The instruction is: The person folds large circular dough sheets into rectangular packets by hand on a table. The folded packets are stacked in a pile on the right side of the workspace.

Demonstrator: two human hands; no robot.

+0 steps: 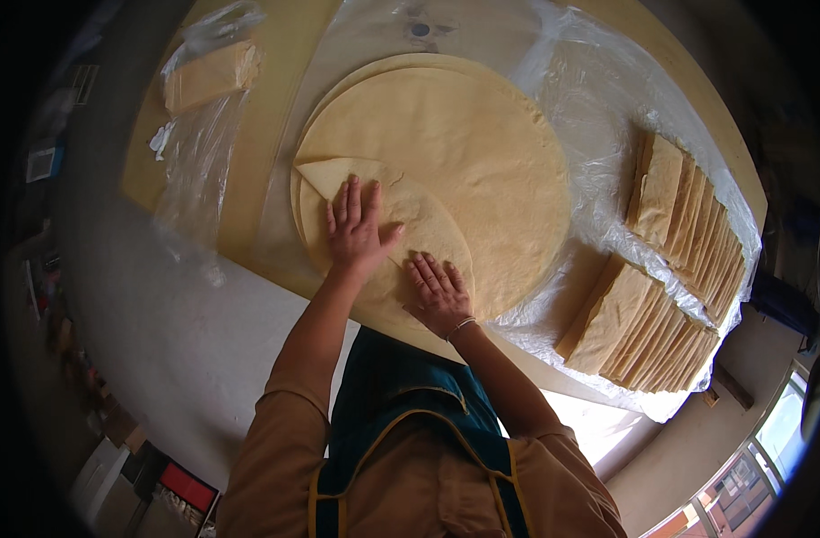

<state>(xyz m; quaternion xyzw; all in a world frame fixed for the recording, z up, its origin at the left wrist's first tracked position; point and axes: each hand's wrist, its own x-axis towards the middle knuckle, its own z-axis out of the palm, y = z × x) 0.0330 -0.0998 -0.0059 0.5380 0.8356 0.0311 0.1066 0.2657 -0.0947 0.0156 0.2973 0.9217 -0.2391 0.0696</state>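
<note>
A stack of large, round, thin flatbread sheets (pixel 464 134) lies on the table before me. The near-left part of the top sheet is folded over into a flap (pixel 419 211), with a pointed corner at its far left. My left hand (pixel 360 231) rests flat on this flap, fingers spread and pointing away from me. Lower and to the right, my right hand (pixel 441 294) also lies flat on the folded part, near its curved edge, fingers stretched out. Neither hand grasps anything. What lies under my palms is hidden.
Two rows of folded flatbreads, a far row (pixel 683 215) and a near row (pixel 643 332), sit on clear plastic sheeting (pixel 589 99) at the right. A plastic-wrapped bundle (pixel 211 76) lies at the far left. The table's near edge (pixel 275 285) runs close to my body.
</note>
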